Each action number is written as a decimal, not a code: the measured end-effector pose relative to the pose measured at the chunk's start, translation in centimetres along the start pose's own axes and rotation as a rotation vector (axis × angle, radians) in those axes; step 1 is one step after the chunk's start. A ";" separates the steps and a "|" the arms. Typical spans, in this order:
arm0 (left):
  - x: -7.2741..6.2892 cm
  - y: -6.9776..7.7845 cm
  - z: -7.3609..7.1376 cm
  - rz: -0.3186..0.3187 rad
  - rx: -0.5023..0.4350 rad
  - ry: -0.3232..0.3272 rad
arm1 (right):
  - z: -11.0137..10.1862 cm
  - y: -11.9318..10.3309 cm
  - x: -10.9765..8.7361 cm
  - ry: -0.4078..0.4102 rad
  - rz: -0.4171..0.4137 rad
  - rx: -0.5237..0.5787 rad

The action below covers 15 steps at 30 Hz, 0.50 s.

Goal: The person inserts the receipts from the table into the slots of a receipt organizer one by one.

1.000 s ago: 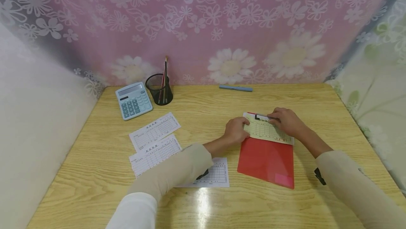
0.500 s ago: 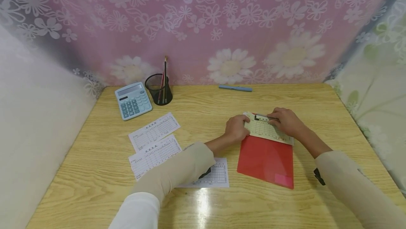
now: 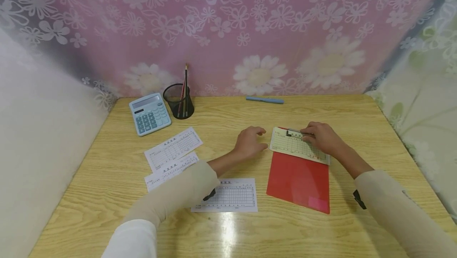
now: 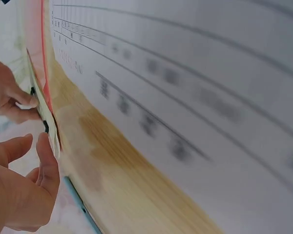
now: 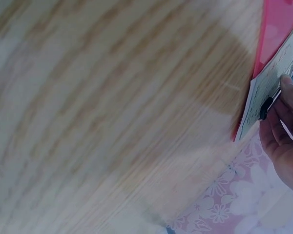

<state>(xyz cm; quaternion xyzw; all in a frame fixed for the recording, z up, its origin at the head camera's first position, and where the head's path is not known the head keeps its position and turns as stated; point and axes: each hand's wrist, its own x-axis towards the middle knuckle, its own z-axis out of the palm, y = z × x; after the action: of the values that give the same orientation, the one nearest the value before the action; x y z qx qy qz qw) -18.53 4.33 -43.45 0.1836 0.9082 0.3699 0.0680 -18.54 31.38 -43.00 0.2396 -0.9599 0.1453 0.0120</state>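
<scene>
A red clipboard (image 3: 298,182) lies on the right part of the table. Across its top end rests a pale yellow printed slip (image 3: 290,143), over a white sheet edge, under the metal clip (image 3: 292,132). My right hand (image 3: 322,139) pinches that clip, thumb on its near side, as the right wrist view also shows (image 5: 288,122). Just left of the slip, my left hand (image 3: 248,143) is apart from it, thumb and fingers spread with a gap between them. In the left wrist view the left hand (image 4: 27,190) holds nothing.
Three white printed forms, one a landscape form (image 3: 235,198) partly under the left sleeve and another form (image 3: 173,149) farther back, lie left of the clipboard. Behind them stand a blue calculator (image 3: 150,114) and a black mesh pen holder (image 3: 175,105). A blue pen (image 3: 265,100) lies by the wall.
My left hand has let go of the slip's left edge and moved left, its fingers parting. The slip now lies slightly lower and flatter under the clip. My right hand stays at the clip.
</scene>
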 end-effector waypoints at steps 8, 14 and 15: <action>-3.0 -2.8 -4.2 0.049 -0.181 0.007 | -0.1 0.0 0.1 0.005 0.001 0.008; -5.4 -6.1 -8.0 -0.023 -0.202 0.078 | 0.2 0.3 0.1 0.008 0.003 0.019; -5.8 -6.9 -8.6 -0.042 -0.201 0.084 | 0.2 0.3 0.1 0.008 0.007 0.018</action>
<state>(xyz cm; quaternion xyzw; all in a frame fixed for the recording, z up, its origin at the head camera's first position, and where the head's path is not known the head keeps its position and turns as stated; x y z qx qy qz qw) -17.41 -8.02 -42.14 0.1410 0.8722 0.4651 0.0556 -18.76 31.58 -43.27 0.2355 -0.9594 0.1547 0.0132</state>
